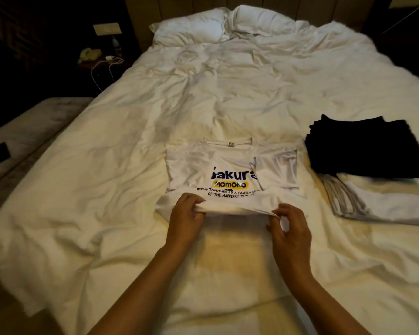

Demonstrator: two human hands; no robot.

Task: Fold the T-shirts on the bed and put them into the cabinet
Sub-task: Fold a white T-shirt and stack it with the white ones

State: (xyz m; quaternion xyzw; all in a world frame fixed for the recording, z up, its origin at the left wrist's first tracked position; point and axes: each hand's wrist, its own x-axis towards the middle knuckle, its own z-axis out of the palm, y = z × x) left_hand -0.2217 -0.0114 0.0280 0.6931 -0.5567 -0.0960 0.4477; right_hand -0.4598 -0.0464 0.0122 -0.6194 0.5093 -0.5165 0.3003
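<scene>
White T-shirt flat on bed, print reads "Sakura MOMOKO", partly legible line "BEING TOGETHER AS A FAMILY". Left hand, right hand pinch its lifted bottom hem. Folded black stack right of T-shirt.

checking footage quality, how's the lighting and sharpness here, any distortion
Head view: dim warm light, bed yellowish, left nightstand nearly black; wide-angle bends the bed's edges; hands and shirt print fairly sharp, black stack shows no detail.

Bed with rumpled white duvet carries: two pillows at head, white printed T-shirt near foot (partly folded), folded black stack atop folded white stack at right.
</scene>
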